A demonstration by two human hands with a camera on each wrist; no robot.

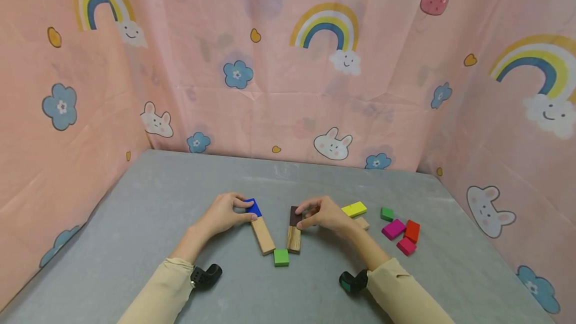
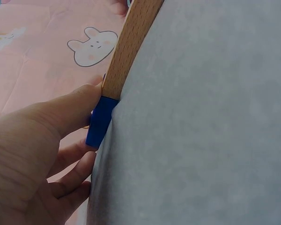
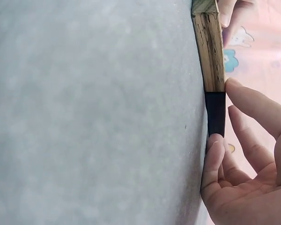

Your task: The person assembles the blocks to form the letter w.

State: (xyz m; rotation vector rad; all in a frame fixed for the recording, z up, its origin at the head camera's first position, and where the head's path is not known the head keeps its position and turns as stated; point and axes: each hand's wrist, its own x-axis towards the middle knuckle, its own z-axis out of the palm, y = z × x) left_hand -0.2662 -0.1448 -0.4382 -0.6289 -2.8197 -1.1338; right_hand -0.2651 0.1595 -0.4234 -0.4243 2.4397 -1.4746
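My left hand [image 1: 222,215] pinches a small blue block [image 1: 254,208] between thumb and fingers. The blue block meets the far end of a long pale wooden block [image 1: 263,236] lying slanted on the table. With thumb and fingertips my right hand [image 1: 325,214] holds a dark brown block [image 1: 295,215] at the far end of a streaked wooden block [image 1: 294,240]. A light green block [image 1: 281,257] lies at the near ends of the two rows, so the pieces form a V. In the right wrist view, the dark block [image 3: 216,112] sits flush against the streaked one.
Right of my right hand lie a yellow block [image 1: 354,209] and a pale wooden block [image 1: 362,223], partly hidden by the hand. Further right are a green block [image 1: 387,214], a magenta block [image 1: 393,229], an orange-red block [image 1: 412,231] and a pinkish-red block [image 1: 406,246].
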